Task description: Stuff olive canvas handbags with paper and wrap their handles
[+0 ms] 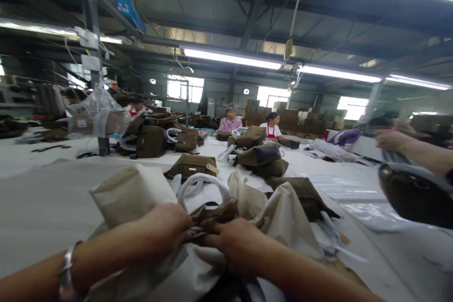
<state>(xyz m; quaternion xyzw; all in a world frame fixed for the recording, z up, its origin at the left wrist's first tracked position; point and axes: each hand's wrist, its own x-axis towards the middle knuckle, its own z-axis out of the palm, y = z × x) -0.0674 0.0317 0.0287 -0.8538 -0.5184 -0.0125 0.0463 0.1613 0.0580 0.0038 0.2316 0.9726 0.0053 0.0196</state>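
In front of me lies a bag (226, 212) of brown cloth with its pale beige lining (130, 193) pulled outward on both sides. My left hand (164, 226), with a silver bangle on the wrist, is closed on the cloth at the middle of the bag. My right hand (237, 243) grips the same part from the other side, its fingers almost meeting the left ones. What lies beneath the fingertips is hidden. A handle wrapped in white (203, 179) arches up just beyond my hands.
Finished-looking olive bags (193, 165) lie across the white table (42, 203), with a larger pile (152, 141) at the left by a post. Clear plastic sheets (368, 198) spread to the right. There a co-worker's arm (417, 151) holds a dark bag (414, 193). Two people sit across the table.
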